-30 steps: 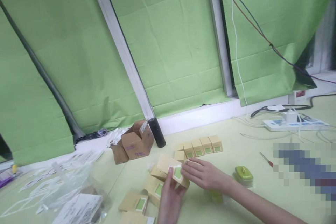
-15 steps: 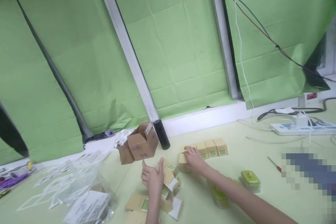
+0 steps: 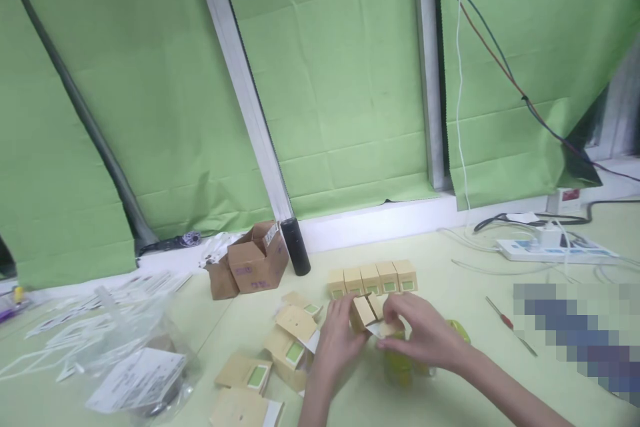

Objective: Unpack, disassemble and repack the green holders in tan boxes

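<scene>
Between my two hands is a small tan cardboard box (image 3: 364, 312) with its top flaps up. My left hand (image 3: 341, 333) grips its left side with the fingers closed round it. At the right, my right hand (image 3: 423, 332) pinches a flap of the same box. Just beyond stands a row of several closed tan boxes (image 3: 371, 277) with green windows. Left of my left hand lie several loose tan boxes (image 3: 295, 323), some with white flaps out. Below my right hand is a container with a green lid (image 3: 399, 368), partly hidden; another green lid (image 3: 457, 329) shows behind my right forearm.
A brown carton (image 3: 257, 263) and a black cylinder (image 3: 296, 247) stand at the back. Clear plastic bags with a printed sheet (image 3: 140, 380) lie at the left. On the right are a red-handled tool (image 3: 507, 321) and a white power strip (image 3: 530, 250) with cables.
My left hand, earlier apart above the loose boxes, has moved right to a box. My right hand has left the row of boxes and come nearer, onto that box. The view has shifted right.
</scene>
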`<control>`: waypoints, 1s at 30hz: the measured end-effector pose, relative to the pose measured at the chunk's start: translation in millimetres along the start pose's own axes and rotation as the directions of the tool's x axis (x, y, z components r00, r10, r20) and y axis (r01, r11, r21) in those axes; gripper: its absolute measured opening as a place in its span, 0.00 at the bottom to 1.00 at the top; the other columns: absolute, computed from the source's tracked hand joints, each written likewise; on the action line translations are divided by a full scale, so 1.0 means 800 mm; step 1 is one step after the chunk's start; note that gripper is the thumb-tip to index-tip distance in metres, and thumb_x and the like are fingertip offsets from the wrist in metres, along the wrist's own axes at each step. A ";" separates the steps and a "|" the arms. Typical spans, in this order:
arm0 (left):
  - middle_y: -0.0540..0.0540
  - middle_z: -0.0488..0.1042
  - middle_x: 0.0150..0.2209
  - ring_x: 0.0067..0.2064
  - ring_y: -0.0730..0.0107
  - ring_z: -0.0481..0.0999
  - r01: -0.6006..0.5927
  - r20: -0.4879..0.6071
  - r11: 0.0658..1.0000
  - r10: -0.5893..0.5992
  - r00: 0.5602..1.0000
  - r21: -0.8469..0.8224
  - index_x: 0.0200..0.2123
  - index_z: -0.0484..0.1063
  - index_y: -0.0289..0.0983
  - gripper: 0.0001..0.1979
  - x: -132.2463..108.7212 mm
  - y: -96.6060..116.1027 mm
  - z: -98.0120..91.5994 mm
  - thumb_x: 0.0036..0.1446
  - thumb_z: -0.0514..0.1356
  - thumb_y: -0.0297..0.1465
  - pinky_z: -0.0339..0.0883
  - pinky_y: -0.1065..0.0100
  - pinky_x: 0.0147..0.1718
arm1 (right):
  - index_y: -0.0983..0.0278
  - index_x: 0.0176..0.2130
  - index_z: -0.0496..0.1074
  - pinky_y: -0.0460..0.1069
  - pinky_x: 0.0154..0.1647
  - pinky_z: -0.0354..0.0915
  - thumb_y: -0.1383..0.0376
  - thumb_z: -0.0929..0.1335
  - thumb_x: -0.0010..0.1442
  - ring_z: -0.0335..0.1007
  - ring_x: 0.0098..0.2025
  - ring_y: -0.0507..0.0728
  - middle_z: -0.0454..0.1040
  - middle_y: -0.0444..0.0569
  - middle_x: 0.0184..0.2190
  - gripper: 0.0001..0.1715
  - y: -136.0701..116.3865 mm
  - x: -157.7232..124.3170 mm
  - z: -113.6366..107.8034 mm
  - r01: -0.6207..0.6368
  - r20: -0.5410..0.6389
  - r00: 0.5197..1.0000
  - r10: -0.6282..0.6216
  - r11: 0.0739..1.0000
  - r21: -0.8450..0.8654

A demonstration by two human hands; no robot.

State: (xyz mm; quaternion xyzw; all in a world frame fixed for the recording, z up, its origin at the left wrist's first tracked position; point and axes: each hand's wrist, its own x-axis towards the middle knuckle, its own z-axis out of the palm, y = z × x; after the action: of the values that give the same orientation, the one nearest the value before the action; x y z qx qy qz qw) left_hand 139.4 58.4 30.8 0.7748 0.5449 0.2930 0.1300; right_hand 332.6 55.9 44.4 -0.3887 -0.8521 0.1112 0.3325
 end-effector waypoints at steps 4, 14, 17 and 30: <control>0.44 0.66 0.46 0.48 0.55 0.61 -0.048 0.026 0.993 0.045 0.999 0.112 0.51 0.61 0.41 0.28 -0.015 0.016 0.008 0.43 0.56 0.23 0.59 0.59 0.43 | 0.60 0.37 0.67 0.45 0.24 0.65 0.62 0.57 0.65 0.68 0.26 0.50 0.70 0.45 0.33 0.12 0.000 -0.009 -0.010 0.003 -0.002 1.000 -0.003 1.000 -0.006; 0.43 0.64 0.46 0.46 0.55 0.60 -0.122 0.049 0.951 0.113 0.992 0.283 0.49 0.63 0.45 0.26 -0.037 0.019 0.017 0.45 0.52 0.21 0.57 0.68 0.28 | 0.60 0.35 0.71 0.45 0.16 0.53 0.69 0.62 0.58 0.60 0.16 0.47 0.67 0.48 0.35 0.09 0.008 -0.028 0.007 -0.067 -0.057 0.997 0.058 0.981 -0.180; 0.42 0.64 0.48 0.47 0.55 0.61 -0.154 0.062 0.924 0.141 0.988 0.351 0.46 0.64 0.43 0.22 -0.034 0.027 0.015 0.47 0.50 0.21 0.59 0.67 0.28 | 0.60 0.36 0.72 0.48 0.23 0.60 0.67 0.65 0.56 0.67 0.24 0.52 0.67 0.49 0.38 0.08 0.006 -0.025 0.008 -0.027 -0.061 0.998 0.017 0.984 -0.174; 0.39 0.70 0.46 0.52 0.47 0.64 0.342 -0.055 0.715 -0.469 0.882 -0.609 0.47 0.66 0.37 0.32 -0.022 -0.005 0.004 0.34 0.69 0.34 0.57 0.53 0.50 | 0.62 0.35 0.65 0.48 0.26 0.62 0.66 0.55 0.64 0.70 0.27 0.55 0.73 0.46 0.26 0.13 0.099 -0.018 -0.013 -0.322 -0.162 0.938 0.306 0.943 -0.082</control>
State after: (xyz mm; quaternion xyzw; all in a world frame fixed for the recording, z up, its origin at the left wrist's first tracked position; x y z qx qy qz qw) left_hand 134.0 44.5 20.6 0.5231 0.5959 0.4878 0.3652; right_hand 393.1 98.1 10.2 -0.5443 -0.7569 0.0882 0.3509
